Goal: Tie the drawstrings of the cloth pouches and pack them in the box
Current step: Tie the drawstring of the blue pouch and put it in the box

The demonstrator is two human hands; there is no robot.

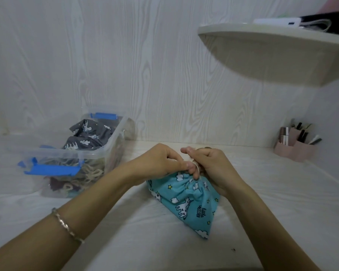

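A teal cloth pouch [188, 200] printed with white unicorns lies on the white desk in front of me, its mouth gathered tight. My left hand [159, 161] and my right hand [209, 165] meet at that gathered mouth, each pinching the beige drawstring [196, 169], which runs between the fingers. To the left stands a clear plastic box [98, 151] with blue latches. Inside it lie a grey unicorn pouch [86, 137] and several other pouches with beige cords.
A pink desk organiser [296, 147] with pens and tubes stands at the back right. A rounded white shelf [272, 51] juts out overhead on the right, with a white device and a black item on it. A wood-grain wall closes the back.
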